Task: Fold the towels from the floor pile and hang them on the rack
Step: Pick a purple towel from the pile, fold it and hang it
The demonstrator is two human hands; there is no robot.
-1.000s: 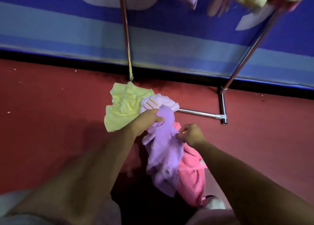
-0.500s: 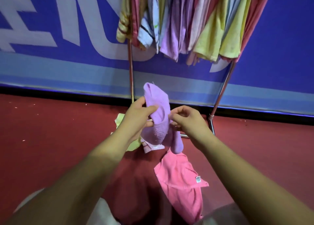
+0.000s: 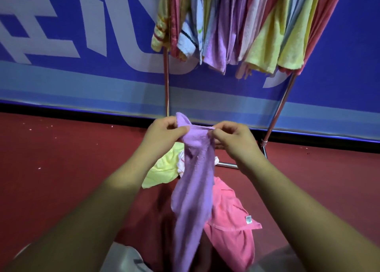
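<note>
A purple towel [image 3: 193,189] hangs lengthwise in front of me, held up by its top edge. My left hand [image 3: 164,131] grips the left top corner, and my right hand [image 3: 232,138] pinches the edge a short way to the right. Below on the red floor lie a pink towel [image 3: 232,226], a pale yellow towel [image 3: 162,169] and a white towel [image 3: 181,162], mostly hidden behind the purple one. The metal rack [image 3: 276,113] stands behind, with several coloured towels [image 3: 236,25] hanging from its top.
A blue banner wall [image 3: 82,45] with white lettering runs along the back. The rack's base bar [image 3: 226,164] lies on the red floor [image 3: 61,169] just beyond the pile. My knees show at the bottom edge.
I lifted the purple towel off the pile, and the view tilted up to show the rack. My hands have moved apart along the top edge, and the towel now hangs unrolled.
</note>
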